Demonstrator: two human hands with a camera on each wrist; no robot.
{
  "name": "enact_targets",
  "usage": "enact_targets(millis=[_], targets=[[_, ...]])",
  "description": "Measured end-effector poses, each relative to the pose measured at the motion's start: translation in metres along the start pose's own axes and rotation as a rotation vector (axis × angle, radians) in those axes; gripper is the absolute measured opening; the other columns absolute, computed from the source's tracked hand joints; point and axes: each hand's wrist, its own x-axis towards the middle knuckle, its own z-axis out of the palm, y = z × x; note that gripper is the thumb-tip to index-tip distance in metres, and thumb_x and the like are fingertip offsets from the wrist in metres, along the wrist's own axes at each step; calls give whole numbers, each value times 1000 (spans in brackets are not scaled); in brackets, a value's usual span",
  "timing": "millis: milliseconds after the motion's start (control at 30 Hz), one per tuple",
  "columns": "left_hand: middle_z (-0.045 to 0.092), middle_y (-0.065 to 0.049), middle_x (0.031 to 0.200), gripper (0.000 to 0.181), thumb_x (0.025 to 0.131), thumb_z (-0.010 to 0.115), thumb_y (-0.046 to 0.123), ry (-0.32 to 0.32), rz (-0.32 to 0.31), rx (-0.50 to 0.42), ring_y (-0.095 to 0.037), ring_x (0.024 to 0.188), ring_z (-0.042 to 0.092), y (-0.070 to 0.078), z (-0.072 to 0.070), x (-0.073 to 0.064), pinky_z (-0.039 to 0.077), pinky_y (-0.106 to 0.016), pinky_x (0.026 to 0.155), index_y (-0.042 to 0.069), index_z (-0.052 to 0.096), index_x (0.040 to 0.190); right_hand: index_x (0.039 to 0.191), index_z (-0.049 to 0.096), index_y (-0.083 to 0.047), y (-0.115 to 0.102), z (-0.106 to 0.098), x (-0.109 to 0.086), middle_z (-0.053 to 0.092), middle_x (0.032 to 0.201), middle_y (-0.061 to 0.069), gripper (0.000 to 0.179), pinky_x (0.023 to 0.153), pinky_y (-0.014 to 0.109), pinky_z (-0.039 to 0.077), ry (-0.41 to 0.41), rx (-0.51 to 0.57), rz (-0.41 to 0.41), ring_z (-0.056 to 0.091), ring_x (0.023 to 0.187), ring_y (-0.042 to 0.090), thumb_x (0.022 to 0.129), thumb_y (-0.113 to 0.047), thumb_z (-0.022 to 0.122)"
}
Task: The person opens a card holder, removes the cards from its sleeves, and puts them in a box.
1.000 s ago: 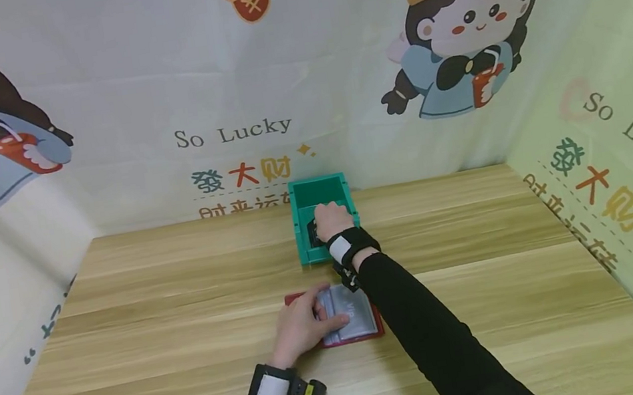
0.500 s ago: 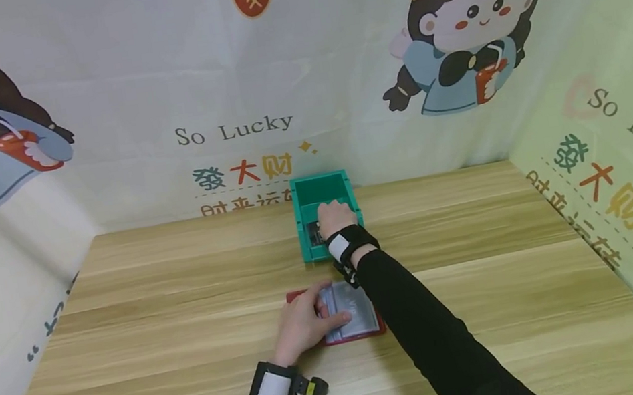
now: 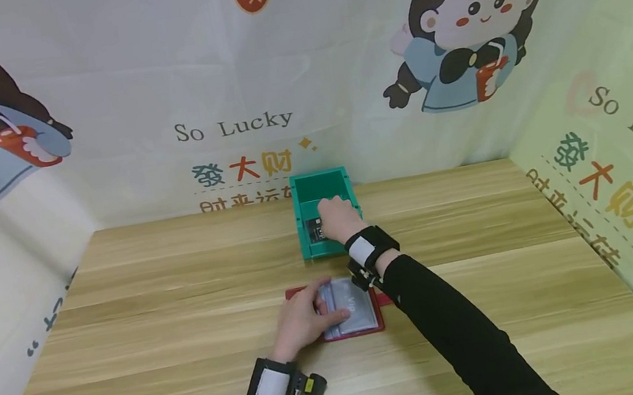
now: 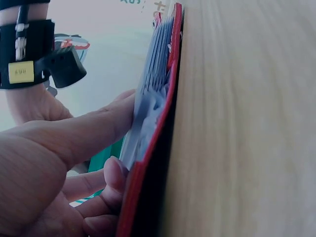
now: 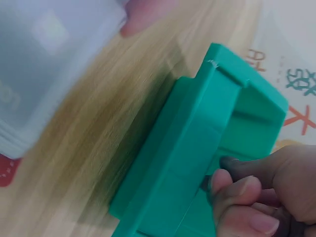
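Note:
A red card holder (image 3: 380,331) with clear plastic sleeves (image 3: 356,303) lies spread on the table. My left hand (image 3: 303,326) grips its left part; in the left wrist view the thumb and fingers hold the stacked sleeves (image 4: 154,64) beside the red cover (image 4: 132,192). Beyond it is a green plastic box (image 3: 302,226), where my right hand (image 3: 341,218) reaches inside with curled fingers. A dark card (image 3: 315,230) shows just left of those fingers. In the right wrist view the fingertips pinch a small dark edge (image 5: 205,183); the rest is hidden.
The wood-grain table (image 3: 185,297) spreads to both sides of the holder and box. Printed cloth walls (image 3: 335,73) close off the back and sides. A red strap (image 3: 385,299) sticks out at the holder's right, partly under the right forearm.
My right wrist and forearm have shifted to the right, uncovering more of the holder and its red strap. The left hand keeps its place on the sleeves.

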Motion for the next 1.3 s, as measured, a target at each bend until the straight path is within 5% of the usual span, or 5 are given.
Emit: enact_targets(millis=[167,333,467,767,1300], targets=[[54,3,74,69,85,89,29,-5,-3,-4,-11,63,46,0,0,0,30,-23,58,5,62,143,93,66,1,8,-3,-11,69,92,15,9,76,40,51,46,29,-41,63,84,27,100,-1,60],[54,3,74,69,85,88,29,-12,-4,-4,-11,62,45,-1,0,1,30,-23,57,5,61,144,69,46,-10,16,-5,-24,39,63,0,36,54,28,32,63,90,-58,38,58,16,100,-3,62],[54,3,73,69,86,88,29,-12,1,-5,-11,62,45,0,0,1,29,-23,58,5,61,144,65,48,-10,19,-8,-36,33,57,-4,41,51,25,27,50,158,-53,34,52,12,103,-8,64],[53,2,74,68,86,88,28,-8,-1,-5,-12,63,45,2,-1,0,29,-23,59,4,62,143,107,78,3,22,-9,-60,49,63,-3,21,50,21,31,70,266,-42,42,53,9,104,-12,64],[54,2,75,66,86,89,27,-4,-8,-1,-12,65,45,2,0,0,29,-23,59,4,62,141,114,76,2,41,21,-95,76,100,15,21,68,25,47,143,494,-200,61,79,16,104,-13,64]])
